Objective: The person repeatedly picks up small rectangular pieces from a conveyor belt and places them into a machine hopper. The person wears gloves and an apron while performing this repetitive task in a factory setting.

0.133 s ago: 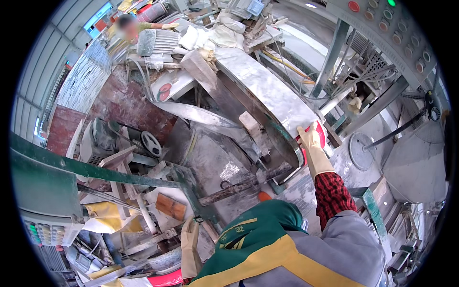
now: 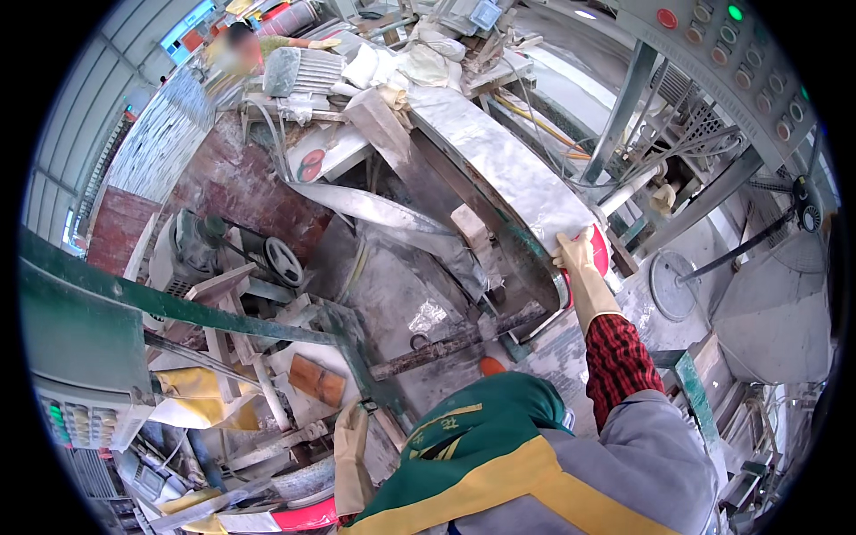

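Here I see a long grey stone slab (image 2: 499, 165) lying tilted across the dusty machine bed (image 2: 401, 303), its near end by the bed's right edge. My right hand (image 2: 578, 259), in a pale rubber glove with a red checked sleeve behind it, grips that near end, fingers curled over the slab's edge beside a red disc (image 2: 600, 252). My left hand (image 2: 350, 450), gloved too, hangs low at the near left side with fingers straight and together, holding nothing, close to a green steel beam (image 2: 178, 308). Just above it lies a small orange block (image 2: 316, 379).
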{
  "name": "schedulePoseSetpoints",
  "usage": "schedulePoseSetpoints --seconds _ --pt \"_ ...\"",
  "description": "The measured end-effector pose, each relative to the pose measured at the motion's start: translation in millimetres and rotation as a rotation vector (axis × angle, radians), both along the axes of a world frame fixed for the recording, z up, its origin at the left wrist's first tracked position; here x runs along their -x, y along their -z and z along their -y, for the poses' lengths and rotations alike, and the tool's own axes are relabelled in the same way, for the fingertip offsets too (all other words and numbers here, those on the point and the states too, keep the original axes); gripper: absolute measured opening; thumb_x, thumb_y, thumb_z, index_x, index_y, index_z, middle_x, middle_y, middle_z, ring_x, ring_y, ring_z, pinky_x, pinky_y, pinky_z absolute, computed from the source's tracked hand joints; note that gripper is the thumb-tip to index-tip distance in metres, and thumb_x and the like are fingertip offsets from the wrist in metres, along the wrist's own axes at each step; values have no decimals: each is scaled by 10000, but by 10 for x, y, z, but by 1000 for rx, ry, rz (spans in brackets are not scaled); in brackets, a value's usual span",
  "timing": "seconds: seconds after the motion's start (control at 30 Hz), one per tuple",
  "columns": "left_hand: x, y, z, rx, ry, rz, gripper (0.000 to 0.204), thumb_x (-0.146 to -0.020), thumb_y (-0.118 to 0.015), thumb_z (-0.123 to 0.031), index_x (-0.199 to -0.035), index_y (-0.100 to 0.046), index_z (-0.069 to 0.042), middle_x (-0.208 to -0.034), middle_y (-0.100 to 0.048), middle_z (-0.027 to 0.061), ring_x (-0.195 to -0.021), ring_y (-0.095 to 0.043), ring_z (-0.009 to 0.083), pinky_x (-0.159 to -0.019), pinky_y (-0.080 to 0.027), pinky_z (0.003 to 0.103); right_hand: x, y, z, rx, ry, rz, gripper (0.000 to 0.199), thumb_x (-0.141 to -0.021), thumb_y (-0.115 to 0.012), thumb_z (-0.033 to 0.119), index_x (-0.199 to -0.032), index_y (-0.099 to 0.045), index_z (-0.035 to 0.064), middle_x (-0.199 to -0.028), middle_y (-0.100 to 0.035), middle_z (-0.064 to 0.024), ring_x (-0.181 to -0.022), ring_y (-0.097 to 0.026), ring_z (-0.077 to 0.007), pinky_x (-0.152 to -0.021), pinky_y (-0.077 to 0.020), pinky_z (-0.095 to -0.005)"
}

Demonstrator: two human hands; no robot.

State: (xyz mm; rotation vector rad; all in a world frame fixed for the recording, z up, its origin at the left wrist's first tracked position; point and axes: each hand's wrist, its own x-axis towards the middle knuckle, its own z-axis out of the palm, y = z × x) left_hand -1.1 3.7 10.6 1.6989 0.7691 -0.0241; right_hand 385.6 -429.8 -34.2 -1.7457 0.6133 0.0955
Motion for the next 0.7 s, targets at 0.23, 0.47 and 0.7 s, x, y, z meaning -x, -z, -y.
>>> schedulePoseSetpoints --seconds 0.23,0.47,0.7 --pt "566 -134 -557 -391 -225 36 329 -869 -581 -94 -1172 -526 22 -1162 -564 152 -1004 -546 238 -909 -422 326 539 -200 -551 -148 44 429 744 -830 -526 42 -1438 -98 76 -632 -573 -105 -459 -513 -158 -404 -428 -269" --pt "2115 -383 -1646 -1207 -649 -560 769 -805 -629 -468 -1396 -307 -97 -1408 -328 207 -1295 -327 344 -1097 -280 399 1621 274 -1332 -193 -450 118 590 -813 -552 81 -1370 -359 64 -690 -602 -68 -569 -553 -130 -533 -466 -264" --pt "3632 -40 -2031 -2585 -492 -1056 952 -790 -420 -719 -1424 -236 -32 -1391 -392 175 -1217 -437 347 -982 -370 437 1873 485 -1287 -12 -764 -62 554 -818 -529 121 -1356 -398 94 -775 -628 -94 -619 -596 -161 -563 -493 -290"
